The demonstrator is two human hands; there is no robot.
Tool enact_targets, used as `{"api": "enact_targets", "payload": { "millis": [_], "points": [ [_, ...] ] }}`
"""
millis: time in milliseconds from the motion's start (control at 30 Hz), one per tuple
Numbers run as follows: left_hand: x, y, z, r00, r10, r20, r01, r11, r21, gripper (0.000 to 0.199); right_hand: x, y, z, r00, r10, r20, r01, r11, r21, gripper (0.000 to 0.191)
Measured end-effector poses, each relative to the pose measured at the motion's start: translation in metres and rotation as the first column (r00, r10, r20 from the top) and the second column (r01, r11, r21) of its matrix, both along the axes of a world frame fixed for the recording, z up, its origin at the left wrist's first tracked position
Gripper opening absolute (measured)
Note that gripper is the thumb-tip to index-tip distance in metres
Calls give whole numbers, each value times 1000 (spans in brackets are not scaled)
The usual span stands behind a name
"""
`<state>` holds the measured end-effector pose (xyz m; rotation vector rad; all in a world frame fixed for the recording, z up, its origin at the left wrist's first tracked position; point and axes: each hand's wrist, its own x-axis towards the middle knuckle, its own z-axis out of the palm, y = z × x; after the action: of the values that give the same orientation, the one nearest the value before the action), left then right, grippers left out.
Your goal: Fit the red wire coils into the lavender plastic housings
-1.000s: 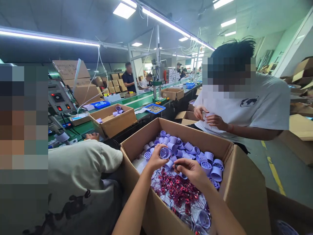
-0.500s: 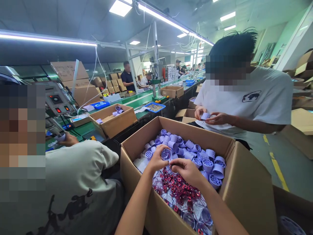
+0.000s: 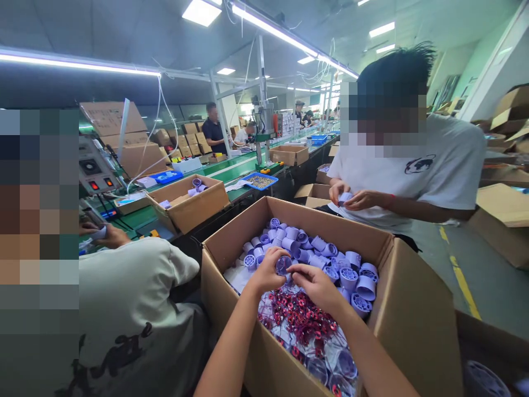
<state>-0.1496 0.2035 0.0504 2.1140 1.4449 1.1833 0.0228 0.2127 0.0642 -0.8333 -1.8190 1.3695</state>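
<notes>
My left hand (image 3: 268,271) is closed around a small lavender plastic cup (image 3: 283,265), its open end facing me. At the cup's right rim, my right hand (image 3: 314,282) has its thumb and fingers bent together. Anything between those fingertips is too small to make out. Below both hands lies a tangled heap of red ring-shaped parts with thin wires (image 3: 303,314), on white plastic sheeting. Many lavender cups (image 3: 318,245) are piled behind my hands in the large cardboard box (image 3: 231,234). Several clear cups (image 3: 345,364) lie at its near end.
A co-worker in a white shirt (image 3: 413,182) handles a lavender part across the box. Another person in a grey shirt (image 3: 136,309) sits close on my left. A green workbench line (image 3: 237,193) runs behind, carrying a smaller carton (image 3: 190,207) and a blue tray (image 3: 259,181).
The cup in my left hand has turned slightly, and my right fingertips have shifted up along its rim. The co-worker across the box has lowered the part a little.
</notes>
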Motion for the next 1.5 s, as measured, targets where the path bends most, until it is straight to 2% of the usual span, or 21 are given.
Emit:
{"api": "enact_targets", "payload": {
  "millis": [133, 300, 500, 800, 1267, 1500],
  "points": [
    [0, 1, 0, 1000, 20, 3, -20, 999, 25, 48, -1, -4, 3, 997, 78, -24, -80, 993, -91, 25],
    [-1, 2, -1, 1000, 28, 11, -28, 999, 29, 37, -1, -6, 5, 993, 119, -20, -120, 990, -78, 19],
    [-1, 3, -3, 999, 52, 9, -53, 998, 29, 40, 1, -5, 4, 997, 65, -46, -67, 997, -45, 19],
    [-4, 3, -1, 995, 68, 77, -65, 997, -45, 50, 4, -4, 0, 998, -23, -63, 24, 1000, 7, 22],
    [-5, 3, -1, 993, 72, 96, -69, 997, -39, 48, 2, -6, 1, 995, -44, 87, 29, 986, 165, 18],
    [-4, 2, 0, 995, 63, 76, -61, 998, -27, 49, 3, -7, 4, 995, 16, 99, -30, 988, 150, 19]
  ]
}}
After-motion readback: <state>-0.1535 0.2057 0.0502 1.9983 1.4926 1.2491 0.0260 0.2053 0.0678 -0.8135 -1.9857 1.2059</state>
